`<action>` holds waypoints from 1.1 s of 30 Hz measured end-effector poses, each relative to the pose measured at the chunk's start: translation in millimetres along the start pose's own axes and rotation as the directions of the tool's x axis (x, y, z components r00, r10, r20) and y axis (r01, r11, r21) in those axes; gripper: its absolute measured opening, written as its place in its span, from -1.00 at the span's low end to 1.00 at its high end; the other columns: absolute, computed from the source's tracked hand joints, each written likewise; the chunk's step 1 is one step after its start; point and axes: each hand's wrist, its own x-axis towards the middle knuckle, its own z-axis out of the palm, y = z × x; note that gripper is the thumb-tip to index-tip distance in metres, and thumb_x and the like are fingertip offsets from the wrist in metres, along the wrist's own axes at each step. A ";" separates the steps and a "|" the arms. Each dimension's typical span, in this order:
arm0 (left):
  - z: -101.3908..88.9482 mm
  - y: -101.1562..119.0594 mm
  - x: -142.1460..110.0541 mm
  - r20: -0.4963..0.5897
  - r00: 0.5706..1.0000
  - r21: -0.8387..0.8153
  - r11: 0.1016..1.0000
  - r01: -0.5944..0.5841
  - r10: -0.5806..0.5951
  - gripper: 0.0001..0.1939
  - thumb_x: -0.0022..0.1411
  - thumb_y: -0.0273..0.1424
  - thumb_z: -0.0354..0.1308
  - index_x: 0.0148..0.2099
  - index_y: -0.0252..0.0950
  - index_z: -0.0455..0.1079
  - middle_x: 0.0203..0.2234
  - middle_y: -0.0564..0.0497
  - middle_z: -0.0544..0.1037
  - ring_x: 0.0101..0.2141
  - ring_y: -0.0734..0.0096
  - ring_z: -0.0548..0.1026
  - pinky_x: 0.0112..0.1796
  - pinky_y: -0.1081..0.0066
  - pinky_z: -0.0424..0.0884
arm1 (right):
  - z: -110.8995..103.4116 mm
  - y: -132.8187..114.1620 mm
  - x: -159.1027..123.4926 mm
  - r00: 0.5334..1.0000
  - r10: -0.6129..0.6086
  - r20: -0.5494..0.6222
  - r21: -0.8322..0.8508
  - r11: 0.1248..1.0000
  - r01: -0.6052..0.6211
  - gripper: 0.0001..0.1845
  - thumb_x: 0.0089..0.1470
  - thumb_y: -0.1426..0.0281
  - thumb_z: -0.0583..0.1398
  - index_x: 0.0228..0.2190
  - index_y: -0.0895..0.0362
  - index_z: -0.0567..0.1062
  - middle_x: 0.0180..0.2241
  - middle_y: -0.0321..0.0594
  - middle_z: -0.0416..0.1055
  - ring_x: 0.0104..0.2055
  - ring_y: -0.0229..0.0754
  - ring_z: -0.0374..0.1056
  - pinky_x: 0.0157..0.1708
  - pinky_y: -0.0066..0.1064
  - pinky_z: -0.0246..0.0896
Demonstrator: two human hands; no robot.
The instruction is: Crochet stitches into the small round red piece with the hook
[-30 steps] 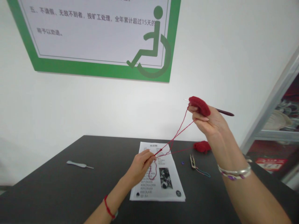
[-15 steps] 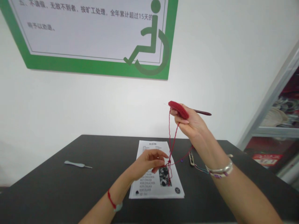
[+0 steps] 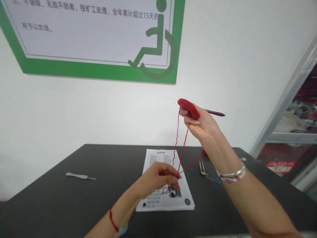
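My right hand (image 3: 200, 124) is raised above the table, shut on a dark red crochet hook (image 3: 215, 113) and a small red crocheted piece (image 3: 188, 108). The hook's thin metal tip pokes out to the left of the piece. Red yarn (image 3: 182, 155) runs down from the piece to my left hand (image 3: 157, 180), which pinches it over a printed pattern sheet (image 3: 164, 205). A strand continues to a red yarn ball (image 3: 204, 152), mostly hidden behind my right wrist.
The dark table (image 3: 61, 201) holds a pale grey-handled tool (image 3: 78, 176), metal thread snips (image 3: 202, 168) with a teal cord (image 3: 212, 179), and a small blue marker (image 3: 191, 169). A framed green-bordered notice (image 3: 86, 39) hangs on the wall; a metal shelf (image 3: 292, 138) stands right.
My left hand has moved right across the sheet, drawing the yarn with it. My right hand has shifted left, and its wrist now hides most of the yarn ball.
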 end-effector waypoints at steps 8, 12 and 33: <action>3.1 -6.0 0.8 -0.016 1.000 0.003 1.000 0.014 -0.014 -0.84 -0.04 -0.36 0.34 -0.47 -0.38 0.52 -0.54 -0.08 0.62 -0.46 0.36 0.53 -0.32 0.36 0.39 | 2.4 -7.8 1.3 1.000 -0.003 -0.018 0.013 1.000 0.003 -0.76 -0.02 0.69 0.07 -0.57 0.16 0.34 -0.60 -0.38 0.20 -0.65 -0.47 0.12 -0.89 -0.75 -0.23; -1.9 -9.3 2.7 0.029 0.998 0.102 0.993 0.061 -0.064 -0.86 -0.01 -0.37 0.31 -0.49 -0.36 0.52 -0.55 -0.03 0.60 -0.46 0.38 0.51 -0.31 0.38 0.36 | 11.6 -8.5 0.5 0.993 -0.017 -0.113 0.021 1.000 0.019 -0.73 -0.01 0.71 0.04 -0.60 0.17 0.34 -0.62 -0.37 0.23 -0.66 -0.48 0.08 -0.90 -0.74 -0.27; -8.4 9.0 -2.0 -0.289 0.952 -0.181 0.970 -0.161 0.104 -0.73 -0.04 -0.30 0.36 -0.34 -0.40 0.50 -0.62 0.08 0.45 -0.69 0.66 0.25 -0.64 0.53 0.15 | -79.7 24.4 -24.1 1.000 -0.007 0.024 -0.172 0.985 0.011 -0.87 -0.21 0.49 0.33 -0.51 0.13 0.48 -0.57 -0.37 0.34 -0.68 -0.44 0.06 -0.88 -0.74 -0.20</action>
